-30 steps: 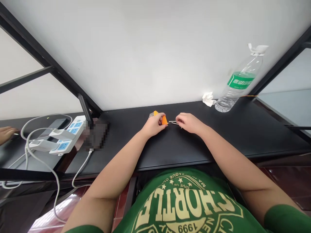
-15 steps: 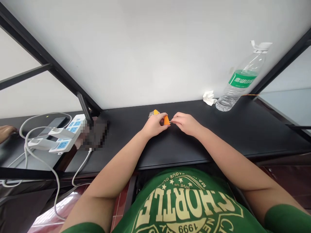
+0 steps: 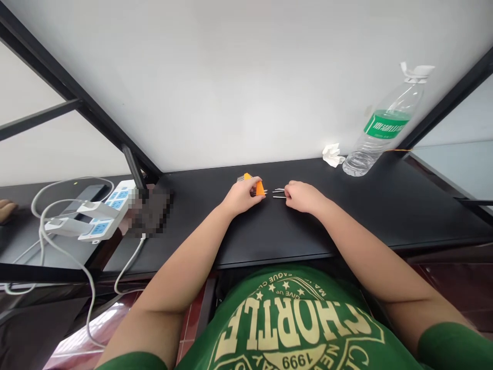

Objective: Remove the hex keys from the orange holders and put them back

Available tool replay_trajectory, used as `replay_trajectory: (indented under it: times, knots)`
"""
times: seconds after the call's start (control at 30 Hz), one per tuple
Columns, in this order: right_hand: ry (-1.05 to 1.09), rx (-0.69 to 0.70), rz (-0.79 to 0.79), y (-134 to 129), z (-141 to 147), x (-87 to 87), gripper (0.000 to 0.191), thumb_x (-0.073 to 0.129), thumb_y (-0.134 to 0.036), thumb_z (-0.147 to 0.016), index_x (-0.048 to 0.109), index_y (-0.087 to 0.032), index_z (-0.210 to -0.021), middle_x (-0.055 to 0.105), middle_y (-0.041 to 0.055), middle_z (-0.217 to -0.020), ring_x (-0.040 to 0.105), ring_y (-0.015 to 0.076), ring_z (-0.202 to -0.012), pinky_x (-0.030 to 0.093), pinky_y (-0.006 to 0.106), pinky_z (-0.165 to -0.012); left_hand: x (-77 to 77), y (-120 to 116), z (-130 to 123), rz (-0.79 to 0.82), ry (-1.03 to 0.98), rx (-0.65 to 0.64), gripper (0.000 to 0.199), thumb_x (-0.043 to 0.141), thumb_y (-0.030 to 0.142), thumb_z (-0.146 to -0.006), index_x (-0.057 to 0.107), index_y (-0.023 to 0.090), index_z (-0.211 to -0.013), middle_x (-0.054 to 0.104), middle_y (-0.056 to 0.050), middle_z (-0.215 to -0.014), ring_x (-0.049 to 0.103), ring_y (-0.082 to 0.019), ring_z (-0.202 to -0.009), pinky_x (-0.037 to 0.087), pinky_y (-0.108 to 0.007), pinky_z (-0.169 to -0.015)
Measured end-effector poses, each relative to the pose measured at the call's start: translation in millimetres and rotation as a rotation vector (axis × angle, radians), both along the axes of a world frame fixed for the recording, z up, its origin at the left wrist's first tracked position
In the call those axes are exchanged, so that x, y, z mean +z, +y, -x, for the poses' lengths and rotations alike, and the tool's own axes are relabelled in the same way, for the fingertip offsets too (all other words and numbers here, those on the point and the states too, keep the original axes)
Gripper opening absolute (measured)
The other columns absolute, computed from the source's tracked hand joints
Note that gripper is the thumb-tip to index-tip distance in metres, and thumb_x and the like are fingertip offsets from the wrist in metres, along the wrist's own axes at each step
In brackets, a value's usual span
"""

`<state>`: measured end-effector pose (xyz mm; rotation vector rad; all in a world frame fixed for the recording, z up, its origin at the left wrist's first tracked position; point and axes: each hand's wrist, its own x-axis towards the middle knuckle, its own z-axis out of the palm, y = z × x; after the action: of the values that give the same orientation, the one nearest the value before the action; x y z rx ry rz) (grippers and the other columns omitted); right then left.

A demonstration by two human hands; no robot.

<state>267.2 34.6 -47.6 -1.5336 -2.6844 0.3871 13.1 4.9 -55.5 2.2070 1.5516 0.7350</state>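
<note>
My left hand (image 3: 239,198) is closed round an orange holder (image 3: 260,188), thumb and fingers gripping its two sides. Slim metal rods, which look like hex keys (image 3: 241,178), stick out in a row on the holder's left, and short tips poke out on its right. My right hand (image 3: 304,197) is closed on several thin silver hex keys (image 3: 279,197) whose ends point left toward the holder. A small gap of black tabletop separates them from it. The fingers hide the other ends of these keys.
On the black table (image 3: 370,216), a clear water bottle (image 3: 379,139) and a crumpled tissue (image 3: 332,155) stand at the back right. A white power strip (image 3: 111,210) with plugs and cables lies left, beside a phone (image 3: 87,200). Another person's hand (image 3: 5,209) shows at the far left edge.
My right hand has moved slightly right, away from the orange holder, and the thin hex keys in it now show apart from it. My left hand has shifted slightly left with the holder.
</note>
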Motion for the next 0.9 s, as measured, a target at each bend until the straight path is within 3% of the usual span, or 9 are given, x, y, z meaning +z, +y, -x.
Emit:
replay_trajectory:
  times: [0.1, 0.27, 0.4, 0.7, 0.83, 0.9]
  knots:
    - [0.041, -0.005, 0.005, -1.2, 1.9, 0.8, 0.004, 0.064, -0.017, -0.083, 0.064, -0.018, -0.086, 0.068, 0.0085, -0.101, 0.057, 0.0168, -0.078, 0.035, 0.028, -0.064, -0.7, 0.5, -0.2, 0.018, 0.004, -0.006, 0.046, 0.074, 0.037, -0.082, 0.062, 0.027, -0.125, 0.074, -0.001, -0.100, 0.070, -0.020, -0.089, 0.056, -0.035, -0.089]
    - [0.425, 0.034, 0.054, 5.1, -5.9, 1.3, 0.011, 0.058, -0.016, -0.090, 0.068, -0.020, -0.093, 0.069, 0.0021, -0.090, 0.059, 0.0128, -0.075, 0.042, 0.025, -0.070, -1.3, -0.4, -1.1, 0.012, -0.020, -0.010, 0.047, 0.075, 0.037, -0.081, 0.063, 0.027, -0.125, 0.073, -0.001, -0.099, 0.069, -0.019, -0.087, 0.056, -0.034, -0.086]
    - [0.610, 0.117, -0.026, 7.4, -7.4, -1.0, 0.019, 0.055, -0.016, -0.094, 0.074, -0.020, -0.096, 0.070, 0.0025, -0.093, 0.060, 0.0119, -0.074, 0.045, 0.026, -0.073, -0.8, -1.6, -1.5, 0.017, -0.044, -0.013, 0.046, 0.076, 0.038, -0.080, 0.064, 0.028, -0.124, 0.072, 0.000, -0.096, 0.067, -0.018, -0.084, 0.055, -0.033, -0.083]
    - [0.575, 0.344, -0.304, -0.2, -3.2, -9.0, 0.030, 0.049, -0.014, -0.099, 0.078, -0.020, -0.103, 0.070, 0.0069, -0.103, 0.063, 0.0150, -0.082, 0.048, 0.028, -0.074, -1.0, -3.6, -4.3, -0.005, -0.084, -0.074, 0.048, 0.079, 0.039, -0.079, 0.065, 0.026, -0.122, 0.073, -0.001, -0.099, 0.067, -0.019, -0.087, 0.056, -0.034, -0.087]
    - [0.574, 0.420, -0.245, -10.5, 8.4, -9.4, 0.031, 0.048, -0.012, -0.097, 0.076, -0.021, -0.106, 0.069, 0.0074, -0.111, 0.063, 0.0146, -0.085, 0.049, 0.028, -0.078, 3.3, -7.6, -10.7, -0.072, -0.046, -0.173, 0.035, 0.075, 0.038, -0.082, 0.067, 0.024, -0.113, 0.072, -0.002, -0.100, 0.066, -0.020, -0.091, 0.055, -0.035, -0.087]
    - [0.639, 0.386, -0.169, -10.1, 12.3, -10.1, 0.031, 0.048, -0.012, -0.096, 0.074, -0.021, -0.109, 0.069, 0.0067, -0.110, 0.063, 0.0145, -0.086, 0.050, 0.027, -0.080, 4.9, -9.1, -13.7, -0.094, -0.006, -0.203, 0.028, 0.072, 0.039, -0.084, 0.067, 0.024, -0.108, 0.071, -0.002, -0.095, 0.064, -0.021, -0.090, 0.054, -0.035, -0.085]
